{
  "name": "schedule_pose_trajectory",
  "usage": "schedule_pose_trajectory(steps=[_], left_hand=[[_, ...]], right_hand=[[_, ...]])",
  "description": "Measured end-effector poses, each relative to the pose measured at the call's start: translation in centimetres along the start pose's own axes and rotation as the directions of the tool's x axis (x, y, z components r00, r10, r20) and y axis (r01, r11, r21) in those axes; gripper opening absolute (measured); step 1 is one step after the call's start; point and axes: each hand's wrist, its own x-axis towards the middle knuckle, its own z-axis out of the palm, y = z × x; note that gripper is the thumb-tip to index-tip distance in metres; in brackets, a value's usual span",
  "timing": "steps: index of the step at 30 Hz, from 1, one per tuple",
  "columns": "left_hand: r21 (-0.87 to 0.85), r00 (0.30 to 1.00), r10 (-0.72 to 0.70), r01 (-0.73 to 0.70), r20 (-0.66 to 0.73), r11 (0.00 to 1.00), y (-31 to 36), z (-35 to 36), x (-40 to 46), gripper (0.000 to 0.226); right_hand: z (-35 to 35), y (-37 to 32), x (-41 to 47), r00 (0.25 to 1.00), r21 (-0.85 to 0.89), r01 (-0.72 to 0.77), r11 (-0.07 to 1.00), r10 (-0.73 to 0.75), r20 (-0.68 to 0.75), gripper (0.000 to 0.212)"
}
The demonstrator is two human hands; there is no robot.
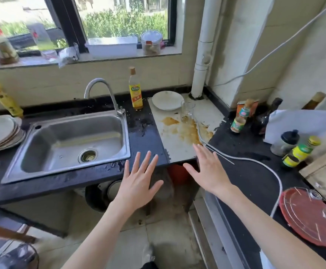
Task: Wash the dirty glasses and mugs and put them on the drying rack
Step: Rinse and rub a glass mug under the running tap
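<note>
While both the left hand [138,179] and right hand [208,171] hover spread wide and empty over the counter [144,133] edge, washing looks unstarted (sink [71,140] bare); next: reach to the glass mug [187,110] standing by the brown spill [187,131], beside the white plate [167,100].

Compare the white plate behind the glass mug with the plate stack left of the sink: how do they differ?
The white plate is a single piece; the plate stack holds several plates. The white plate sits on the pale stained counter section right of the sink, just behind the glass mug; the plate stack sits on the black counter at the sink's left. The plate stack shows brownish rims between layers; the white plate looks clean. Both are round, pale and lie flat.
</note>
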Motion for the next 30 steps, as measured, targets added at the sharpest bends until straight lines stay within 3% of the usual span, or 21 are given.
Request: schedule_pose_trajectory(steps=[6, 10, 17, 21, 27, 30], left_hand=[[-0.053, 0.996, 0.008, -0.004, 0.083, 0.999, -3.4, 2.0, 10.2, 0.086], [-0.078, 0.987, 0.019, -0.007, 0.158, 0.997, -5.3, 2.2, 16.9, 0.072], [-0.126, 0.987, 0.056, -0.037, 0.154, 0.991, -6.5, 3.2, 24.5, 0.075], [-0.148, 0.977, -0.047, 0.079, 0.207, 0.986, -7.7, 4.8, 25.8, 0.081], [-0.216, 0.955, -0.193, 0.242, 0.227, 0.946, -7.2, 5.3, 26.9, 0.069], [-0.190, 0.935, -0.244, 0.297, 0.258, 0.936, -7.7, 5.8, 26.8, 0.071]], right_hand=[[2.3, 2.6, 10.8, 0.995, 0.012, -0.102, 0.995, 0.102, 0.021, 0.069], [3.3, 4.2, 18.0, 0.972, 0.080, -0.219, 0.972, 0.211, 0.101, 0.065], [5.3, 8.7, 27.7, 0.886, 0.281, -0.462, 0.841, 0.428, 0.177, 0.069], [6.4, 10.6, 31.9, 0.830, 0.406, -0.556, 0.725, 0.513, 0.220, 0.067], [7.7, 11.2, 36.8, 0.818, 0.444, -0.571, 0.690, 0.524, 0.237, 0.051], [8.3, 11.4, 37.6, 0.770, 0.529, -0.622, 0.578, 0.575, 0.277, 0.046]])
